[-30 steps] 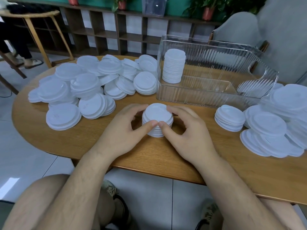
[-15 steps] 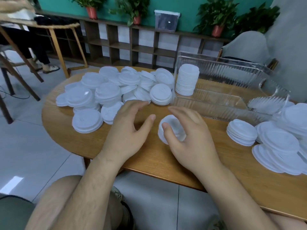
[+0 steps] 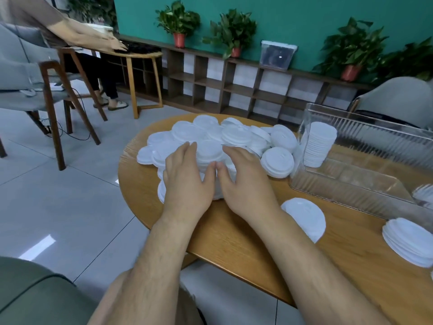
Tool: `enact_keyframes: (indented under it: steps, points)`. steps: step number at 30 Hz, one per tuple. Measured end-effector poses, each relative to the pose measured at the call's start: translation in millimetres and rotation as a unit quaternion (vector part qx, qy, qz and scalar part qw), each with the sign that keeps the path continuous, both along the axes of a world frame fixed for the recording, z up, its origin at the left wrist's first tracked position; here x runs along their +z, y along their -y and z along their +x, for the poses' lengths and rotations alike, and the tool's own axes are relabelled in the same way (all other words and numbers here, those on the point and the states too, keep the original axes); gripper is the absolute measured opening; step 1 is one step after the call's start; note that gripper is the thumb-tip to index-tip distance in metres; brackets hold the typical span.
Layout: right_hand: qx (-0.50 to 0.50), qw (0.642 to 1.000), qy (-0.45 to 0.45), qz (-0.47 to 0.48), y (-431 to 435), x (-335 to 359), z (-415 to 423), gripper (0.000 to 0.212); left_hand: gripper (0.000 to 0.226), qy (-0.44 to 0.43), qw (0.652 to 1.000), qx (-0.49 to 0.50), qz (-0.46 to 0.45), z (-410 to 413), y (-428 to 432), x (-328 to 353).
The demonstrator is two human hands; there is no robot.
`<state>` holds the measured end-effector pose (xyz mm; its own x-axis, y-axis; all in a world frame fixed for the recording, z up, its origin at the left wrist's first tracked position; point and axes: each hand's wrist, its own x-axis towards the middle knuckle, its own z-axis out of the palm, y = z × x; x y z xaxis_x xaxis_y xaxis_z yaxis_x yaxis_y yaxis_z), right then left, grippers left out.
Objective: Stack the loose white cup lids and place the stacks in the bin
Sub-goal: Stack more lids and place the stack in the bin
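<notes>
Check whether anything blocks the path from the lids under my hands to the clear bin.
Only a short lid stack lies between the lid pile and the bin, beside its left wall. A tall stack already fills that corner inside, so probably lift over and set down farther right.

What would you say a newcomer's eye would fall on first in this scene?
First, the big heap of white lids on the far left part of the round table, with the left hand and right hand spread on its near side. Next, the clear ribbed bin to the right, with one tall neat stack standing in its left end.
</notes>
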<state>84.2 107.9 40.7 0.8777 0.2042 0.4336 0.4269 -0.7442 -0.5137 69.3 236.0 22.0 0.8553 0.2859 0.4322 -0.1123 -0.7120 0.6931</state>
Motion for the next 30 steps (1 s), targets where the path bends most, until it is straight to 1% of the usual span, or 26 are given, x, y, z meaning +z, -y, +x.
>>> enact_keyframes:
  steps: [4,8,11,13,16,20,23,26,28,30]
  points:
    - [-0.016,0.999,-0.028,-0.001,-10.9,-0.6,13.1,0.047,0.063,-0.024,1.0,-0.005,-0.012,9.3,-3.5,2.3]
    - [-0.016,0.999,-0.035,0.018,-13.4,-3.3,16.5,0.044,0.058,-0.013,0.999,-0.005,-0.033,9.9,-1.8,1.7]
    - [-0.01,0.998,-0.022,0.057,-11.8,-3.0,12.4,0.041,0.055,0.021,0.997,-0.016,-0.066,7.9,-2.1,2.8]
    - [-0.01,0.997,0.001,0.08,-7.8,-1.3,7.2,0.038,0.049,0.057,0.994,-0.029,-0.089,4.5,-1.2,4.5]
    - [-0.016,0.995,0.029,0.096,4.2,3.1,-4.0,0.036,0.039,0.098,0.986,-0.046,-0.123,-2.6,4.4,7.4]
    - [-0.041,0.991,0.054,0.115,30.9,7.1,-24.8,0.036,0.035,0.125,0.975,-0.097,-0.157,-11.1,21.4,7.2]
    - [-0.069,0.987,0.072,0.123,57.3,7.8,-43.8,0.037,0.032,0.107,0.962,-0.161,-0.193,-22.5,40.5,9.8]
    - [-0.092,0.984,0.076,0.129,86.6,4.8,-64.5,0.038,0.037,0.062,0.95,-0.218,-0.214,-33.2,61.7,9.6]
    - [-0.097,0.985,0.066,0.128,104.5,0.3,-77.3,0.041,0.041,0.028,0.946,-0.243,-0.212,-37.3,74.7,6.3]
    - [-0.106,0.985,0.059,0.123,120.3,-6.5,-86.6,0.041,0.047,0.01,0.945,-0.267,-0.191,-40.2,86.5,1.8]
